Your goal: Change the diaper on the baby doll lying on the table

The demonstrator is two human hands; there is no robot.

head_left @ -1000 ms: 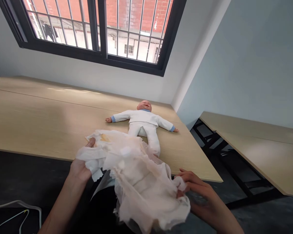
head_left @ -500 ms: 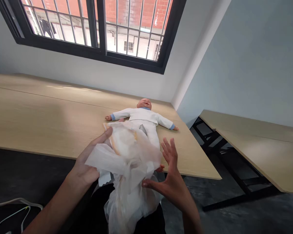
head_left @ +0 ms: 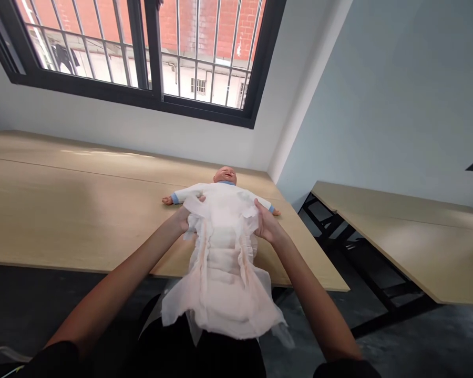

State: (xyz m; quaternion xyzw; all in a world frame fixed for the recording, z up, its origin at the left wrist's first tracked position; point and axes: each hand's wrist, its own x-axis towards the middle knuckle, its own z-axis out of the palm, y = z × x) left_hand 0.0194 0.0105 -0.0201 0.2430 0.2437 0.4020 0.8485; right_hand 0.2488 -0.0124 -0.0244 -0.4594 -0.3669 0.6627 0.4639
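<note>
A white diaper (head_left: pixel 224 262) hangs unfolded between my two hands, its inner side with ruffled edges facing up. My left hand (head_left: pixel 186 218) is closed on its far left corner. With fingers and thumb, my right hand (head_left: pixel 264 220) grips the far right corner. The near end of the diaper droops over the table's front edge, above my dark-clothed lap. Behind it a baby doll (head_left: pixel 225 175) in a white outfit with blue cuffs lies on its back, arms spread. The diaper hides the doll's lower body and legs.
The doll lies on a light wooden table (head_left: pixel 82 210) against the wall under a barred window (head_left: pixel 150 100). A second wooden table (head_left: pixel 410 241) with black folding legs stands to the right, across a gap. A pale cable (head_left: pixel 8 354) shows at lower left.
The crumpled diaper has been spread out lengthwise and moved forward over the doll. My right hand, open before, has closed on its right corner. My left hand has moved forward.
</note>
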